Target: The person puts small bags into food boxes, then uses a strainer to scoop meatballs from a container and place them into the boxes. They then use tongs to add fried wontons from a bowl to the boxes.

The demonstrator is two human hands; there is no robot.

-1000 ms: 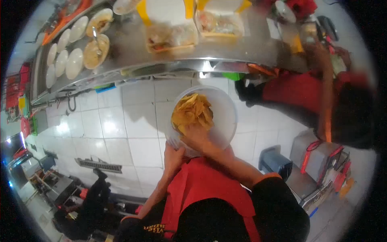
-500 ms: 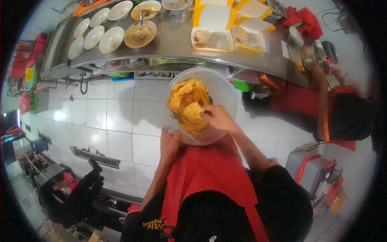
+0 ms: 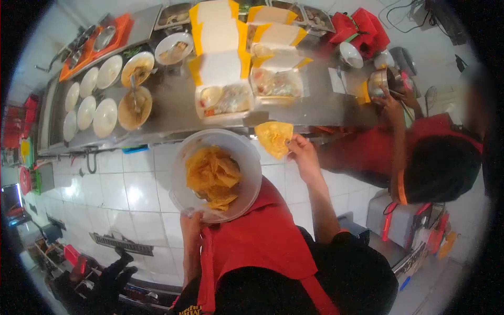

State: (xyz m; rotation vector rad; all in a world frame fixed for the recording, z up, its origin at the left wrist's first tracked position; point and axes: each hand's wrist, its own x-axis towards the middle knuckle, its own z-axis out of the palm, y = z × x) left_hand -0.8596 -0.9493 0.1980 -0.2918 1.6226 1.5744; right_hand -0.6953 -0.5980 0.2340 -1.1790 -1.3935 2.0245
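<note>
My right hand pinches a flat, golden fried cracker by its right edge, just in front of the counter's edge. My left hand grips the near rim of a translucent plastic tub, which is held against my red apron. Inside the tub lies a heap of similar fried crackers. Beyond the raised cracker, open yellow-and-white takeaway boxes stand on the counter, among them a left box and a right box, both with food in clear wrapping inside.
The steel counter carries several white bowls at left, and a brown-stained bowl with cutlery. At right, a co-worker's hands are at a metal pot. Another person is at lower left, near a floor drain.
My right hand has lifted a cracker out of the tub and moved right with it. The tub, with my left hand on it, now appears farther left, and the view has shifted toward the counter.
</note>
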